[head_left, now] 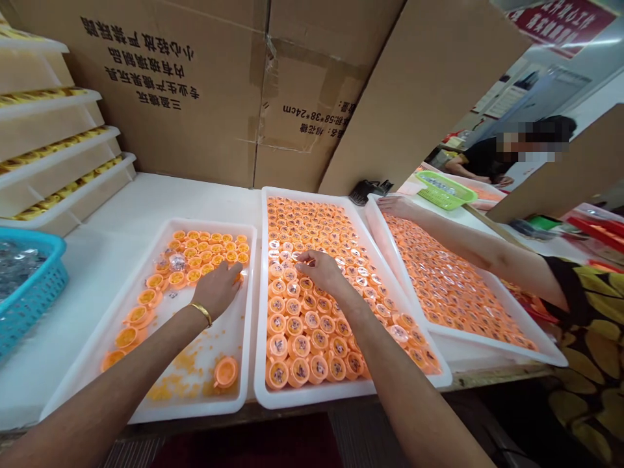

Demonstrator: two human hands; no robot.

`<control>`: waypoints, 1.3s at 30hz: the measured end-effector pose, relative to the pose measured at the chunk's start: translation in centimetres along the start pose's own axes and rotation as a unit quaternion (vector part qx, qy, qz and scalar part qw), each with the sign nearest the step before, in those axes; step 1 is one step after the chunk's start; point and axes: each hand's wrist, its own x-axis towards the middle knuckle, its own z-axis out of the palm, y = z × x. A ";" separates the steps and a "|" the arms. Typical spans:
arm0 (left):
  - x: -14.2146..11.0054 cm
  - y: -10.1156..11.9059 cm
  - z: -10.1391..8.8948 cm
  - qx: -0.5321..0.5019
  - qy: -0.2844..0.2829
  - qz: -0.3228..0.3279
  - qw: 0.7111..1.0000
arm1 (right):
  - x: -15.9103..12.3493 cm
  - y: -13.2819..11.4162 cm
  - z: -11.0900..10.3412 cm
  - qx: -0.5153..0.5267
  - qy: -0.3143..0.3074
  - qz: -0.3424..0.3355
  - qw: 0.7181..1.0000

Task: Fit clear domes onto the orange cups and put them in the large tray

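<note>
My left hand (218, 287), with a gold bracelet (201, 314) at the wrist, reaches into the left white tray (251, 312). Its fingers curl down round a small orange cup at the right end of the rows of orange cups (195, 262) filled with yellow bits. A clear film piece (177, 262) lies on the cups. Over the middle white tray (260, 325), my right hand (319, 268) has thumb and fingers pinched together just above cups with printed tops (294, 325); what is between the fingertips is hidden.
A lone orange cup (226, 372) lies near spilled yellow bits. Left stand a blue basket (36, 292) and stacked trays (53, 130). Cardboard (195, 130) walls the back. At right, a co-worker's arm (453, 240) reaches over another filled tray (492, 341); another person sits beyond.
</note>
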 end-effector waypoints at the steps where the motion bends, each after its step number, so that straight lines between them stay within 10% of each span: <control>1: 0.0 0.0 0.0 0.000 0.000 0.000 1.000 | 0.0 0.0 0.0 -0.002 0.003 0.002 1.000; 25: 0.0 -0.1 0.2 -0.010 -0.008 -0.015 1.000 | 1.0 1.6 0.6 0.066 -0.009 0.022 0.998; 39: -0.5 -0.4 -0.5 -0.091 0.027 -0.025 0.995 | -2.6 -3.7 -1.2 -0.025 0.070 -0.006 0.997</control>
